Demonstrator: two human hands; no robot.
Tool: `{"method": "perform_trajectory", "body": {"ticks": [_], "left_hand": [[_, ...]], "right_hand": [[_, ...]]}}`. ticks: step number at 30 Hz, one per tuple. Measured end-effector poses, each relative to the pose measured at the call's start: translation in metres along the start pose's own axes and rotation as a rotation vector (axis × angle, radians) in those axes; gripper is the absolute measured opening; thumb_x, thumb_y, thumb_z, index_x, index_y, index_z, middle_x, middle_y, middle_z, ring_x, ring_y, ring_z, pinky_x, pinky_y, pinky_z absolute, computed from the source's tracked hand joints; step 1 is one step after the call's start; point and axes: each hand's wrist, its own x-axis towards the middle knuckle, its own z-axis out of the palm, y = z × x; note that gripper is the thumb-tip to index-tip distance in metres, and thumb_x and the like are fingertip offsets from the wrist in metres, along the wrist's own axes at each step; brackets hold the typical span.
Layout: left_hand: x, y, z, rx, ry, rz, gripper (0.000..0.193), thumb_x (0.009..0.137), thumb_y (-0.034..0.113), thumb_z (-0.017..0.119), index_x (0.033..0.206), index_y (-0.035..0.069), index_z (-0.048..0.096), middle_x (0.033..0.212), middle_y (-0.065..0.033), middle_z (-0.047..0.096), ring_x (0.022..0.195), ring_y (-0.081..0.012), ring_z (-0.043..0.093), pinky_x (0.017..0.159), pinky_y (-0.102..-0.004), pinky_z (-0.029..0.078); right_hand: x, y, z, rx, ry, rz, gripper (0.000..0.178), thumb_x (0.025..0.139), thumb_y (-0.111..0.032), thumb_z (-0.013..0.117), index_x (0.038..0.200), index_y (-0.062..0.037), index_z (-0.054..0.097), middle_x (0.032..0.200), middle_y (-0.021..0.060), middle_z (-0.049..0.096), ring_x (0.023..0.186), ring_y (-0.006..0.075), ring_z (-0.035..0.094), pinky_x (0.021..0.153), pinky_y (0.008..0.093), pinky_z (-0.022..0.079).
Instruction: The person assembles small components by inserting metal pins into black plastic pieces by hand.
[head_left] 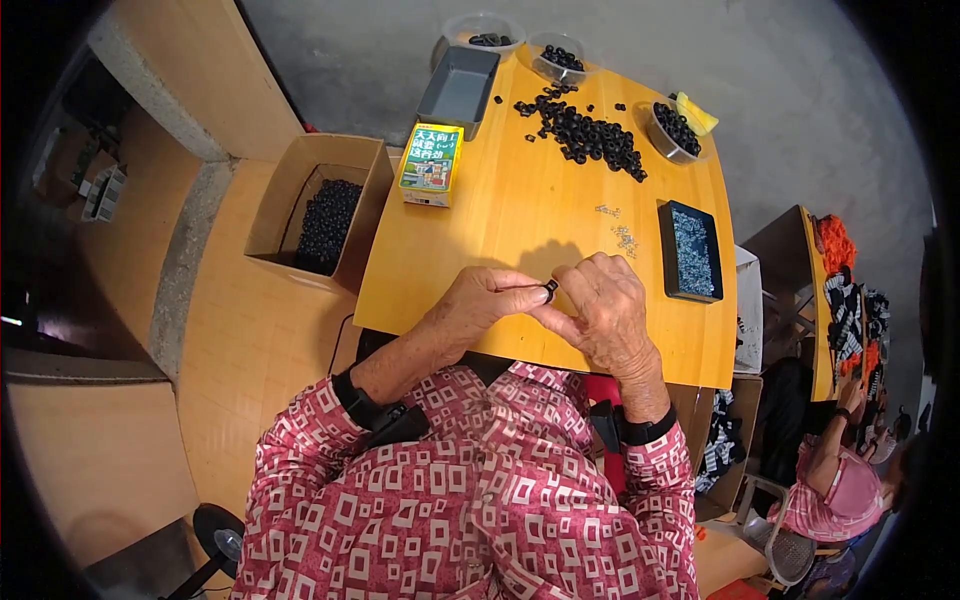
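Over the near edge of the yellow wooden counter [480, 230], your left hand [480, 305] has its fingers pinched on a small black part [549, 288]. Your right hand [605, 310] curls against it; you cannot tell whether its fingers grip. Bare wood opens forward and left, to the yellow-green box [431, 165] at the left edge. Silver pieces [625, 240] lie just beyond your right hand; a black tray [667, 255] sits near the right edge.
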Motion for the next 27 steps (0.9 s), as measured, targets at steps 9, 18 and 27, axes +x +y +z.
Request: {"method": "perform_trajectory", "body": {"ticks": [9,18,27], "left_hand": [[0.002,-0.004,-0.001,0.045,0.002,0.018,0.034,0.092,0.027,0.065,0.105,-0.003,0.073,0.095,-0.0044,0.070,0.092,-0.0096,0.059,0.086,-0.0270,0.045],[0.000,-0.005,0.001,0.060,0.074,0.039,0.031,0.091,0.023,0.067,0.106,-0.005,0.072,0.096,-0.0064,0.071,0.091,-0.0108,0.062,0.084,-0.0262,0.048],[0.000,-0.012,0.002,0.162,0.128,0.167,0.024,0.087,0.017,0.071,0.100,-0.003,0.073,0.086,-0.0060,0.073,0.081,-0.0092,0.064,0.076,-0.0247,0.051]], "right_hand": [[0.002,0.000,-0.001,-0.030,-0.048,-0.042,0.032,0.078,-0.032,0.078,0.081,-0.0064,0.059,0.068,0.0077,0.051,0.066,0.0261,0.053,0.063,0.0380,0.043],[-0.003,0.002,0.005,-0.029,-0.097,-0.059,0.029,0.077,-0.023,0.079,0.080,-0.0068,0.054,0.068,0.0077,0.049,0.067,0.0259,0.052,0.064,0.0386,0.045],[-0.001,0.001,0.002,-0.059,-0.127,-0.116,0.029,0.079,-0.021,0.077,0.077,-0.0065,0.053,0.069,0.0080,0.049,0.066,0.0255,0.051,0.063,0.0374,0.044]]}}
